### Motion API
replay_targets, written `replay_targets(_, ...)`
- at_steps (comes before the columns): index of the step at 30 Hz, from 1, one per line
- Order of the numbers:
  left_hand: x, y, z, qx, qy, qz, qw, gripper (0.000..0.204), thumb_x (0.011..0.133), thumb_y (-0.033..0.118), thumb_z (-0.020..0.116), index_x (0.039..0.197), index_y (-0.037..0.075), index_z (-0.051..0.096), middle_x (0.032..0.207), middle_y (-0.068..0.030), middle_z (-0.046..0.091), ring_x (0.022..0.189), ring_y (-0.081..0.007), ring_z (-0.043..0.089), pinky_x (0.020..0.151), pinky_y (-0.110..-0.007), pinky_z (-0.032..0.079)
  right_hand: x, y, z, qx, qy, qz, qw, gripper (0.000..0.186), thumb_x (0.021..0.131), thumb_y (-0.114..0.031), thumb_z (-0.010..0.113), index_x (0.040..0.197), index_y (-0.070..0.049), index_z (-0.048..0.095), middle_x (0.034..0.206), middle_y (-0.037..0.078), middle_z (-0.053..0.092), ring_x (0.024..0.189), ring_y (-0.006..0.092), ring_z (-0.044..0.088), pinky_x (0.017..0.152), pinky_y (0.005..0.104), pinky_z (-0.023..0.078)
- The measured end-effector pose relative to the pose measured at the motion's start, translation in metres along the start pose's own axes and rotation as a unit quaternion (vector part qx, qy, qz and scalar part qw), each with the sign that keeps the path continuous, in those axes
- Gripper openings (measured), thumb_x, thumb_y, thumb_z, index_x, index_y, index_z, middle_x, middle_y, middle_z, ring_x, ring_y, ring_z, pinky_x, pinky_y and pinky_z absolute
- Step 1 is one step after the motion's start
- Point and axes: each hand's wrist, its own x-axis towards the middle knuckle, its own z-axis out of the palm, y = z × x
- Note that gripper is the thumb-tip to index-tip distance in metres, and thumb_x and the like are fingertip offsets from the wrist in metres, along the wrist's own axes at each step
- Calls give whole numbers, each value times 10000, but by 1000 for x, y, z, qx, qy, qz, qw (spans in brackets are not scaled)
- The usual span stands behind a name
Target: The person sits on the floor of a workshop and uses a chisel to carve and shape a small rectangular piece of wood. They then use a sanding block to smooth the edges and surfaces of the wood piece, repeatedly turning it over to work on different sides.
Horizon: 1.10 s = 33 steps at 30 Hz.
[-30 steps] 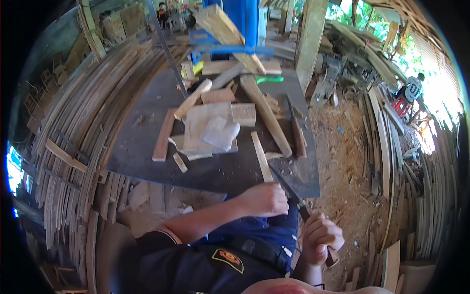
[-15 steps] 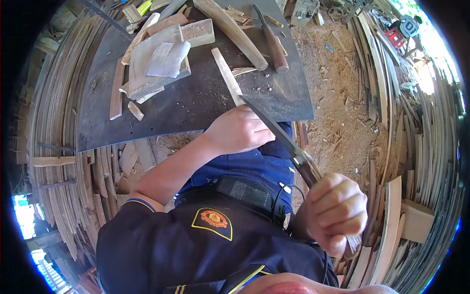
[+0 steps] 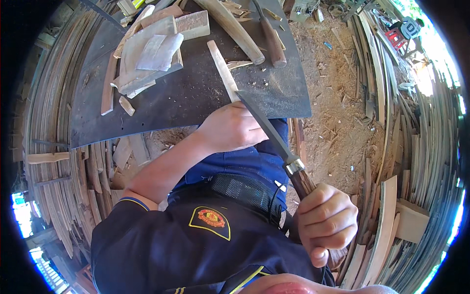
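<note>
At the near edge of the dark table (image 3: pixel 181 105), my left hand (image 3: pixel 231 128) is closed around the lower end of a pale, narrow wooden strip (image 3: pixel 223 68). The strip points away from me over the tabletop. My right hand (image 3: pixel 328 220) grips the dark wooden handle of a long knife (image 3: pixel 268 128) at my right side. Its blade slants up and left past my left hand, with the tip at the strip just beyond my fingers; whether they touch I cannot tell. My left fingertips are partly hidden.
Wood blocks (image 3: pixel 193 25) with a whitish crumpled sheet (image 3: pixel 159 52) on top lie at the table's left. A thick round stick (image 3: pixel 234 32) and a wooden-handled tool (image 3: pixel 272 41) lie farther back. Stacked boards (image 3: pixel 435 157) line both sides; shavings cover the dirt floor (image 3: pixel 333 127).
The knife and my right hand have shifted slightly left, and the blade stands a little steeper. My left hand still holds the strip. The whole view has shifted a little.
</note>
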Motion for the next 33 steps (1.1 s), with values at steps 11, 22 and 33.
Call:
replay_targets(11,-3,-5,3,23,-15,5,1000,111,818,237,753,906,175,726,788,-2,668,820,-202,666,801,-354,530,-12,2,5,-47,17,-5,999,317,801,-189,748,583,-90,541,552,9,545,465,144,538,481,281,439)
replay_targets(22,-3,-1,7,40,-53,-7,998,77,817,216,740,865,161,714,723,-3,627,775,-207,659,819,-357,526,-7,9,0,-44,-84,18,995,346,845,-217,730,598,-71,537,553,8,564,463,154,545,472,308,447)
replay_targets(33,-3,-8,5,-1,-48,-16,999,59,802,181,728,820,147,683,731,-9,622,764,-211,645,807,-372,507,0,32,-4,-30,-145,-16,989,460,905,-360,752,621,-60,550,577,13,556,479,174,533,482,315,440)
